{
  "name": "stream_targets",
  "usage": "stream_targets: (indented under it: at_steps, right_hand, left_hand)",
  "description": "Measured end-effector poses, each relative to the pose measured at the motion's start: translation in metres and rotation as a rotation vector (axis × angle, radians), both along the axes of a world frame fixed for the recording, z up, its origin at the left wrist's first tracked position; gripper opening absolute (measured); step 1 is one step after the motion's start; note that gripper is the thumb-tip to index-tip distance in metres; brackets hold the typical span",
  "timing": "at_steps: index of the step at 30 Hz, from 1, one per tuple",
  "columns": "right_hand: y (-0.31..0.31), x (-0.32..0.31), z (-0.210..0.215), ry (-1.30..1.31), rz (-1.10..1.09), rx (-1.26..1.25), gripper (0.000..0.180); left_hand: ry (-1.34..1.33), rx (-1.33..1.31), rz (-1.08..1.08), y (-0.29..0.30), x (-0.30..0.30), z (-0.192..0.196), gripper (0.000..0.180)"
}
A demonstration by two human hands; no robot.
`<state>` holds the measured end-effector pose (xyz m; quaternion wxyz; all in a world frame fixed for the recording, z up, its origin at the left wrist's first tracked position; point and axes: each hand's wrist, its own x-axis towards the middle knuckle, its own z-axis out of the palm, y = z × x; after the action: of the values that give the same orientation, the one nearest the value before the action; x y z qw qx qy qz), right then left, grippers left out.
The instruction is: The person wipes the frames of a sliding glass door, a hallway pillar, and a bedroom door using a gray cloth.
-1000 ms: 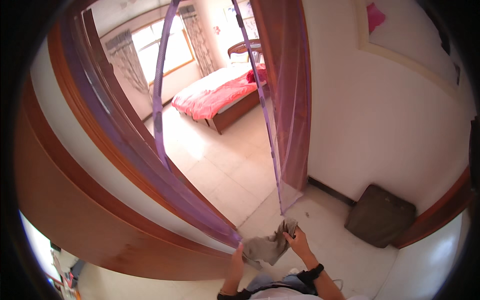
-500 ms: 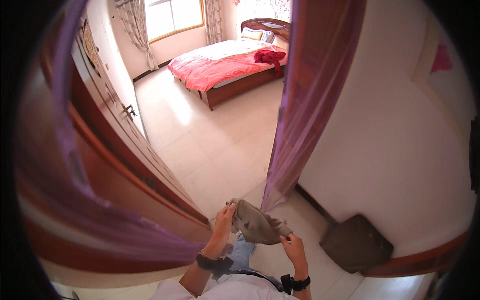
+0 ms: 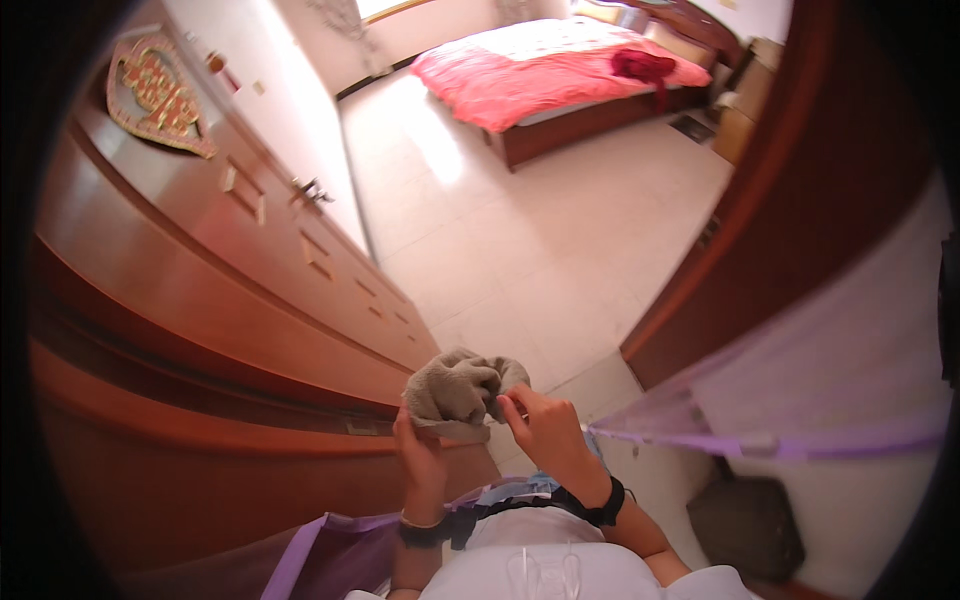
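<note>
Both of my hands hold a crumpled grey-brown cloth point(image 3: 455, 390) in front of my chest. My left hand point(image 3: 420, 462) grips it from below. My right hand point(image 3: 545, 432) pinches its right edge with the fingertips. I stand in a doorway, between an open brown wooden door point(image 3: 215, 270) on my left and the brown door frame point(image 3: 760, 200) on my right. A purple mesh curtain point(image 3: 800, 400) hangs just right of my right hand.
Beyond the doorway lies a pale tiled floor point(image 3: 540, 240) and a bed with a pink-red cover point(image 3: 560, 70). A dark mat or bag point(image 3: 745, 525) lies on the floor at the lower right. More purple curtain point(image 3: 320, 550) bunches by my left side.
The view has swung left and forward through the doorway; the purple curtain that hung ahead is now beside and behind me. Both hands have kept hold of the cloth and bunched it.
</note>
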<state>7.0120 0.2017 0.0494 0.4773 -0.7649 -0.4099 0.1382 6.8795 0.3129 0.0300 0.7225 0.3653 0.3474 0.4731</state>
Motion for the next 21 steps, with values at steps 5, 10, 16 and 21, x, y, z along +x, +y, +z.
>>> stream_targets:
  at_steps: [5,10,16,21]
  right_hand:
    - [0.072,0.041,0.023,0.375,0.437,0.203,0.031]
    - [0.147,0.111,0.005,0.229,0.605,0.094,0.033]
    - [0.221,0.199,0.016,0.17,0.8,-0.023,0.024]
    - [0.284,0.253,0.019,0.411,0.846,0.011,0.014]
  left_hand:
    - [0.191,0.1,-0.008,0.03,0.037,0.017,0.03]
    - [0.312,0.257,0.001,0.082,0.099,0.018,0.017]
    - [0.344,0.257,0.124,0.142,0.163,0.012,0.018]
    - [0.432,0.193,0.135,0.179,0.188,0.023,0.015]
